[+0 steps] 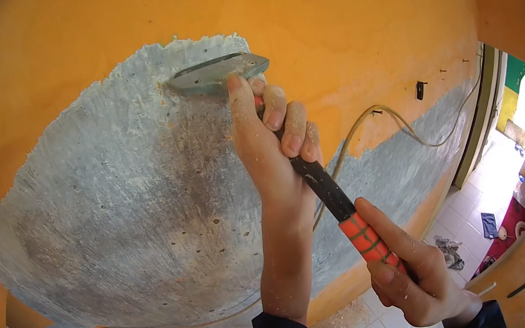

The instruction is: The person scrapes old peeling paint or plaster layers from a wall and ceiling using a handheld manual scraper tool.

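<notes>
A long-handled scraper (pixel 219 75) with a wide grey head lies against the wall, near the upper right edge of the bare grey patch (pixel 141 184). Just below its head my left hand (pixel 269 126) grips the black shaft, thumb reaching up to the head. Lower down, my right hand (pixel 408 270) is closed around the red-orange patterned grip, index finger along it. Pale dust coats the fingers of both hands. Orange paint (pixel 347 19) surrounds the patch with a ragged border. The scraper's edge against the wall is partly hidden by the head itself.
A yellowish cable (pixel 394 113) loops over a nail at right, near more nails and a small black fitting (pixel 420 90). Beyond are a doorway frame (pixel 477 123), white floor tiles and a crumpled plastic bag (pixel 449 252). Dusty debris (pixel 341 325) lies on the floor below.
</notes>
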The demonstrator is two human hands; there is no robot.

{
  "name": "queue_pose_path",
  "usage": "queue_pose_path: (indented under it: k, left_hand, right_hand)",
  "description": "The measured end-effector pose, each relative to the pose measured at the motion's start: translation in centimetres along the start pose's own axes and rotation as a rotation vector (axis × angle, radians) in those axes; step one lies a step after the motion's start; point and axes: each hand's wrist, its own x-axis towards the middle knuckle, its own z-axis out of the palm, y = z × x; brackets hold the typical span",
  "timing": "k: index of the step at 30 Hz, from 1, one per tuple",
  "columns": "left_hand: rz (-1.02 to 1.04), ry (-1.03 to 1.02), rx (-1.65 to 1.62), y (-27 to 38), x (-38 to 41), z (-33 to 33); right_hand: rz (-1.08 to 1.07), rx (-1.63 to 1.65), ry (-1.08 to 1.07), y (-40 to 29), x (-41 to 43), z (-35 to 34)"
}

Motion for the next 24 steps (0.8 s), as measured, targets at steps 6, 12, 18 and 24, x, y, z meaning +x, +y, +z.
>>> queue_pose_path:
  k: [6, 12, 18, 24]
  left_hand:
    - [-0.001, 0.012, -0.026, 0.1, 0.4, 0.7]
    - [0.044, 0.001, 0.042, 0.6, 1.5, 0.8]
    - [-0.015, -0.033, 0.026, 0.6, 0.0, -0.3]
    - [-0.019, 0.037, 0.052, 0.4, -1.3, -0.6]
  right_hand:
    - [-0.013, -0.043, 0.057, 0.2, 0.1, 0.5]
    - [-0.023, -0.069, 0.039, -0.6, 0.9, 0.4]
    - [-0.043, -0.033, 0.036, 0.2, 0.7, 0.6]
    - [-0.003, -0.093, 0.036, 0.8, -0.6, 0.9]
